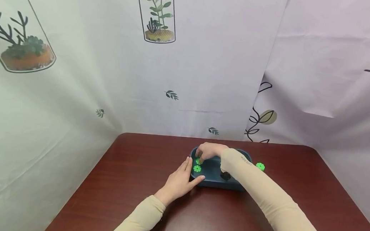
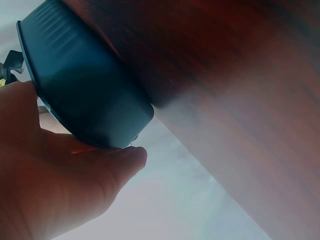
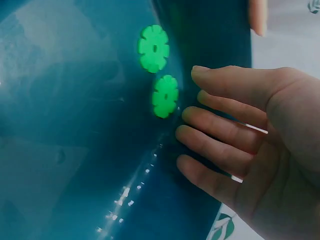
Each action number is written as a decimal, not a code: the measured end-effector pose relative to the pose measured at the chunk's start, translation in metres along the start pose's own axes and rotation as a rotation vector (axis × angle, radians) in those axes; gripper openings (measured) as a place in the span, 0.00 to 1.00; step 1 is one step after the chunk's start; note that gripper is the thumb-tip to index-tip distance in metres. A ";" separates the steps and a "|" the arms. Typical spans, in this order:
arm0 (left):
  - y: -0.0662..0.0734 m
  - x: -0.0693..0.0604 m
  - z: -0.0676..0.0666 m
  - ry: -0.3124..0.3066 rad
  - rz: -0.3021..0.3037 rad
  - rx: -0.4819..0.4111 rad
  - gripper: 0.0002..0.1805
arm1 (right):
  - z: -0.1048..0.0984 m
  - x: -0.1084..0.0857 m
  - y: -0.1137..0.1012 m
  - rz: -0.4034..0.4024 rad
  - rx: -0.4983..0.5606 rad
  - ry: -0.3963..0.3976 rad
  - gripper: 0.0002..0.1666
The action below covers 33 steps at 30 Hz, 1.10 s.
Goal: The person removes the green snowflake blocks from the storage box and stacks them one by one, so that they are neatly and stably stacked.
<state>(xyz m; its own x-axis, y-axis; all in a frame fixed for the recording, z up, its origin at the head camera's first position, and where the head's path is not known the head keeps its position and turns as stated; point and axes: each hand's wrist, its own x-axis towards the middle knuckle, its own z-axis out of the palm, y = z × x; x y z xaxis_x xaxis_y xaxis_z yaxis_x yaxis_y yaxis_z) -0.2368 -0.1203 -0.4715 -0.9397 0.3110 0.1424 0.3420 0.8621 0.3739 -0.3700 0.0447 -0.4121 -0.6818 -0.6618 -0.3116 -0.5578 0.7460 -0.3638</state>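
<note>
A dark blue tray [image 1: 210, 183] stands on the table, its near left corner by my left hand [image 1: 178, 181]. That hand's straight fingers lie along the left side while the thumb touches the front rim. Over the tray's left end is my right hand [image 1: 209, 150], its fingers loosely extended. In the right wrist view two green notched discs, a larger-looking disc [image 3: 154, 48] and a second disc [image 3: 165, 96], lie in the tray beside those fingertips, with nothing pinched. A black object [image 1: 225, 175], partly hidden by the right sleeve, is in the tray.
Another green notched disc [image 1: 260, 166] lies on the table right of the tray. The reddish-brown table [image 1: 118, 200] meets a patterned white cloth [image 1: 200, 77] at its back and sides. My right forearm [image 1: 269, 200] crosses over the tray's right part.
</note>
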 end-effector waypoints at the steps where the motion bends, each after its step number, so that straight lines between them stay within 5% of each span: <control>1: 0.000 0.000 0.000 -0.001 0.000 -0.001 0.56 | 0.002 0.001 0.000 0.006 -0.002 -0.009 0.21; 33: 0.000 -0.001 -0.001 0.001 0.001 -0.004 0.54 | 0.013 0.002 0.008 0.115 -0.079 -0.134 0.13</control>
<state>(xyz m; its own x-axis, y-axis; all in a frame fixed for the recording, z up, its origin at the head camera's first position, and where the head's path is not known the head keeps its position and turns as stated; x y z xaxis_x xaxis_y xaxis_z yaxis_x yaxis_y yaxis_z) -0.2358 -0.1209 -0.4712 -0.9394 0.3112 0.1437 0.3428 0.8603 0.3775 -0.3699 0.0485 -0.4272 -0.6770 -0.5715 -0.4636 -0.5184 0.8175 -0.2507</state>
